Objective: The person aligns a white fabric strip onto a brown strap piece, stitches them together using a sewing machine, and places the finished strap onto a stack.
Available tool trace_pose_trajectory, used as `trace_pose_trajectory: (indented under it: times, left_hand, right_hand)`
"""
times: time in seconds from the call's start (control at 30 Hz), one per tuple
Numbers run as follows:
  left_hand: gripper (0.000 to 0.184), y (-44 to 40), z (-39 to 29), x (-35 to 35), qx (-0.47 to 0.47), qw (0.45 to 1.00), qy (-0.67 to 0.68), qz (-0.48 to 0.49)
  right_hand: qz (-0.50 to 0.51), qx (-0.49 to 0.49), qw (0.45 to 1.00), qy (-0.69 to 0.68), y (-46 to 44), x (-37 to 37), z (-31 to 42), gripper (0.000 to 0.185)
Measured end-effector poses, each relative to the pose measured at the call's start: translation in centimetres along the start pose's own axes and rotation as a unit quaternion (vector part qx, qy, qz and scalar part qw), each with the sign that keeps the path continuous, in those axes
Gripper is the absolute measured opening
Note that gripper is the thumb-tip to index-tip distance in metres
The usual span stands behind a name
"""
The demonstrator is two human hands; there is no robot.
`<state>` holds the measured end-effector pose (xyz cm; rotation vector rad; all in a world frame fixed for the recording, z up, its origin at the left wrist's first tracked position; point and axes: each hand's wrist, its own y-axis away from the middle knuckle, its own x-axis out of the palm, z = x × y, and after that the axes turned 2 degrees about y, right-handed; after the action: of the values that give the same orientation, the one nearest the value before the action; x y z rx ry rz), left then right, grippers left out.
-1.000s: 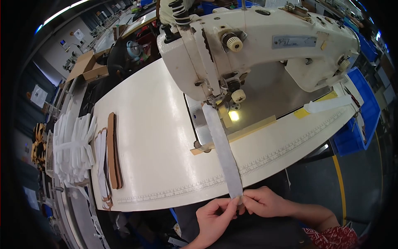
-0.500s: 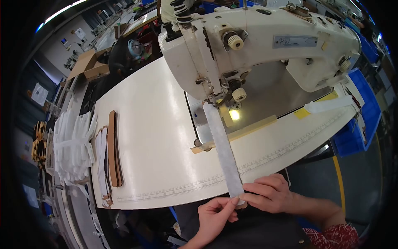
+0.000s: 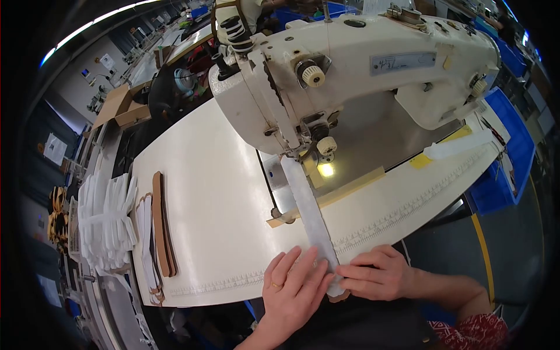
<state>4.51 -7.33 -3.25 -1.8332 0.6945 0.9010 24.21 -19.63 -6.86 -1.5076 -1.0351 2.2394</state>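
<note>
A long white fabric strip runs from under the presser foot of the sewing machine down over the table's near edge, where a bit of brown shows at its end. My left hand, with a ring on one finger, is open, its fingers stretched out and resting on the strip's left side close to that end. On the opposite side, my right hand is closed with the strip's right edge pinched between thumb and fingers. The right fingertips are partly hidden.
Brown strips and white-faced strips lie at the table's left. Beyond them hangs a bundle of white strips. A rolled white piece lies at right, near a blue bin. A ruler tape follows the front edge.
My left hand has let go of its pinch at the strip's end and spread flat, further up along the strip. My right hand keeps its pinch. The view has shifted slightly.
</note>
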Motion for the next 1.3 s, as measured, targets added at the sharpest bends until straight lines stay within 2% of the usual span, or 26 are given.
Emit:
trace_pose_trajectory:
  times: [0.07, 0.2, 0.3, 0.4, 0.47, 0.57, 0.73, 0.87, 1.07, 1.17, 1.3]
  left_hand:
    - [0.035, -0.8, 0.8, 0.6, 0.037, 0.998, 0.019, 0.045]
    - [0.032, -1.8, 1.6, 0.6, 0.053, 0.991, 0.087, 0.089]
    - [0.032, -3.2, 2.6, 0.6, 0.045, 0.964, 0.228, 0.126]
    - [0.033, -4.7, 4.5, 0.8, 0.013, 0.954, 0.284, 0.094]
    - [0.038, -6.8, 6.5, 1.0, 0.063, 0.981, 0.162, 0.086]
    - [0.049, -9.5, 8.4, 1.5, 0.103, 0.993, 0.032, 0.052]
    - [0.051, -9.7, 9.7, 2.4, 0.078, 0.993, 0.057, 0.066]
    - [0.049, -10.3, 9.8, 2.4, 0.063, 0.995, 0.053, 0.051]
    - [0.048, -10.1, 10.8, 3.3, 0.088, 0.995, 0.027, 0.036]
    - [0.044, -9.7, 10.8, 3.2, 0.085, 0.993, 0.06, 0.049]
    - [0.044, -10.4, 9.8, 2.3, 0.049, 0.995, 0.076, 0.048]
  right_hand:
    - [0.005, -0.011, 1.0, 0.0, -0.1, -0.2, -0.2, 0.03]
    - [0.008, -0.021, 1.0, -0.003, -0.2, -0.2, -0.5, 0.029]
    - [0.019, -0.033, 0.999, -0.01, -0.3, -0.3, -0.7, 0.029]
    - [0.039, -0.049, 0.998, -0.011, -0.9, -1.1, -1.0, 0.03]
    - [0.055, -0.06, 0.997, -0.012, -1.3, -1.5, -1.2, 0.03]
    - [0.078, -0.079, 0.994, -0.01, -1.8, -1.9, -1.4, 0.028]
    - [0.118, -0.101, 0.988, -0.019, -2.4, -2.5, -2.0, 0.027]
    - [0.079, -0.124, 0.988, -0.046, -4.1, -2.5, -2.9, 0.031]
    - [0.113, -0.12, 0.985, -0.055, -5.4, -2.5, -4.2, 0.029]
    - [0.167, -0.137, 0.976, -0.011, -5.7, -2.3, -5.3, 0.029]
    - [0.149, -0.144, 0.978, -0.017, -6.0, -1.3, -6.4, 0.029]
